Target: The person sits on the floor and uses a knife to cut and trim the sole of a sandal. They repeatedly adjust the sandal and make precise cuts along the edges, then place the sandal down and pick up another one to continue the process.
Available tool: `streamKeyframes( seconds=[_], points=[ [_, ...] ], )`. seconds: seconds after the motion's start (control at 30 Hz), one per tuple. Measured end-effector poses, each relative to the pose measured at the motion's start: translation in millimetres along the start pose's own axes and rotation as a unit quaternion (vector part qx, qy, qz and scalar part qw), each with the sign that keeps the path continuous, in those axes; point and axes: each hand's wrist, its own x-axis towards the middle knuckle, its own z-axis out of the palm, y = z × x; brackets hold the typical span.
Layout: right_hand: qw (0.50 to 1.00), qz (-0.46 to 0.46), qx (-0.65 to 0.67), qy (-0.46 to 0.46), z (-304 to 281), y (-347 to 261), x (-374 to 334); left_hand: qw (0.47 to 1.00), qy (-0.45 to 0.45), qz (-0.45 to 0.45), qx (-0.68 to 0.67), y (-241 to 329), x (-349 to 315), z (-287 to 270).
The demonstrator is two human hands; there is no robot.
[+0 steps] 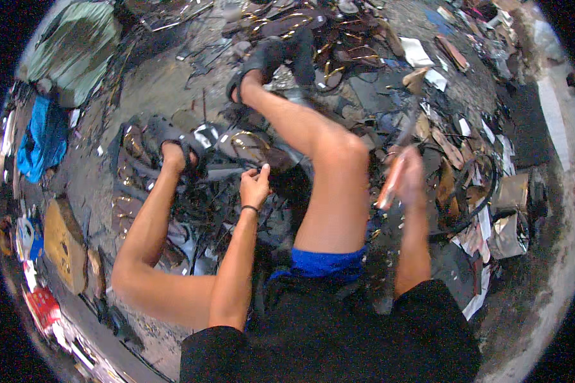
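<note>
Brown sandal (248,145) with gold trim lies at 11 o'clock from the person's torso (332,332), right in front of me. Left hand (255,189): fingers mostly curled by its edge, can't tell if they've got it. Right hand (410,173): fingers wrapped round a blurry orange-handled tool (391,181), 1 o'clock.

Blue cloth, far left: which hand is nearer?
Left. The left hand is right of the blue cloth; the right hand, gripping an orange-handled tool, is much farther right.

The place is a rough sandal workshop, indicated by numerous sandals (244,148), material scraps (418,52) littering the floor (163,89) and an orange-handled tool (393,180).
</note>
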Motion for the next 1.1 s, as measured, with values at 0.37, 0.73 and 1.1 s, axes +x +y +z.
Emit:
streamKeyframes(
  seconds=[0.37, 0.73, 1.1],
  points=[
    [0.924, -0.098, -0.37, 0.001, 8.8, 162.3, -40.7, 0.987, 0.141, -0.049, 0.055, -45.2, 59.6, -10.9],
    [0.668, -0.421, -0.604, 0.106, 6.9, 151.1, 31.8, 0.928, 0.012, 0.156, -0.337, 26.4, -143.5, -118.2],
    [0.945, 0.114, 0.157, -0.264, 70.2, 10.4, -177.6, 0.876, -0.049, 0.173, -0.448, 70.5, -237.7, -117.5]
  ],
)
